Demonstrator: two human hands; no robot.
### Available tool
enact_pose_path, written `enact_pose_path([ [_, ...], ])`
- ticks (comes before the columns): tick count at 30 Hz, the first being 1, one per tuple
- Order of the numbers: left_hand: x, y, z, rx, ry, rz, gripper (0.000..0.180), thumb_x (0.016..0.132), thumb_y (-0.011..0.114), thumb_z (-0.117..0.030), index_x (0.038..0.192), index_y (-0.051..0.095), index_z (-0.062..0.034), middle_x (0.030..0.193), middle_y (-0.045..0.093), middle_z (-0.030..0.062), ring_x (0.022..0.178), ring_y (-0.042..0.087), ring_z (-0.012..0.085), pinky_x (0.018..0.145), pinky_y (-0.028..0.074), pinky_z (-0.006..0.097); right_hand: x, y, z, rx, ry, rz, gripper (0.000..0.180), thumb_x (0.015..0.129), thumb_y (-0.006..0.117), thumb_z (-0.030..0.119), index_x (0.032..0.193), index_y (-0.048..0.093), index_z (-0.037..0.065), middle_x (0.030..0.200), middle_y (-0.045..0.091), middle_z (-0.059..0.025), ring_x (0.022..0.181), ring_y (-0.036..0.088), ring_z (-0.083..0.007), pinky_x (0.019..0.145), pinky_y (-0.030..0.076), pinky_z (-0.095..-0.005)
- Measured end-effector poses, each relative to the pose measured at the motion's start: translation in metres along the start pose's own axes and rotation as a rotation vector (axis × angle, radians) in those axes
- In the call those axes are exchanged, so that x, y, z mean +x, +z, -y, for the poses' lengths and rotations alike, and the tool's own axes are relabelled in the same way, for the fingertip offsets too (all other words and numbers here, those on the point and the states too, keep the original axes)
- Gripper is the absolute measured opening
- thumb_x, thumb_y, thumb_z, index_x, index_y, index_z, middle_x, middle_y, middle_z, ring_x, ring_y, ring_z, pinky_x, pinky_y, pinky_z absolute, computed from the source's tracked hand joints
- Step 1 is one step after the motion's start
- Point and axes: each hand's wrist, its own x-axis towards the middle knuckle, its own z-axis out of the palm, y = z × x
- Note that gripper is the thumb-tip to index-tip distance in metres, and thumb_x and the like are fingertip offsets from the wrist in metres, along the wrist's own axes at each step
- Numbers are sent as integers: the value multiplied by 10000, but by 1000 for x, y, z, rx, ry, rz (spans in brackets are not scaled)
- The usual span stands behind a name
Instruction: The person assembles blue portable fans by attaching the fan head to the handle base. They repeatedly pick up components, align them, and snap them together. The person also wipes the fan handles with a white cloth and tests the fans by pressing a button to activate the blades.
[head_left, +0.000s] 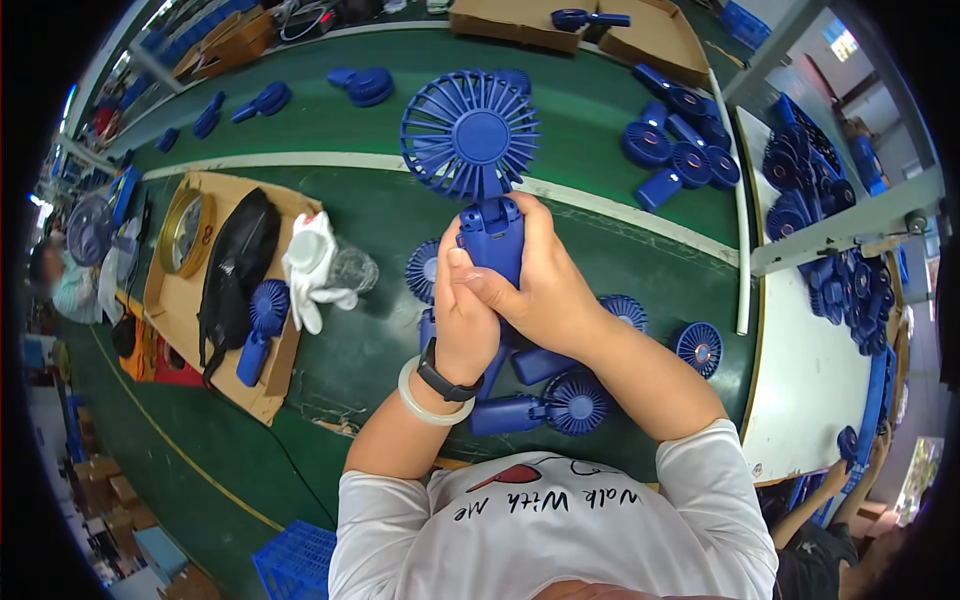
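Between my two hands I hold a blue handheld fan [482,137] upright, its round caged head above my fingers and its handle in my palms. My left hand [468,315] wraps the handle from the left, with a watch and a pale bangle on that wrist. From the right, my right hand [545,270] closes round the handle, its thumb lying across the front. Under my forearms, several more blue fans lie on the green bench, among them one fan [576,402] near my body. Part of that group is hidden by my hands and arms.
At left, a cardboard tray [275,395] holds a black pouch, a tape roll and a fan; white gloves [310,270] and a clear plastic bottle [352,270] lie beside it. Fans line the green belt [300,130] beyond. More fans [690,163] cluster at right, near a co-worker's hands [835,480].
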Motion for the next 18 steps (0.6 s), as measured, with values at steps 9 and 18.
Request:
enact_pose_path([
  [9, 35, 47, -1, -368, -468, 372, 518, 989, 203, -439, 1297, 366, -56, 928, 585, 120, 696, 596, 160, 539, 477, 254, 25, -80, -57, 222, 295, 24, 440, 983, 358, 342, 859, 552, -34, 674, 595, -90, 653, 611, -167, 595, 477, -307],
  [18, 54, 40, 16, -963, -768, 438, 503, 983, 235, -450, 1211, 463, -64, 1043, 577, 140, 819, 603, 224, 686, 536, 350, 14, -140, -185, -997, 526, 130, 391, 892, 497, 432, 1156, 579, 155, 1078, 509, -190, 939, 584, -343, 756, 509, -433],
])
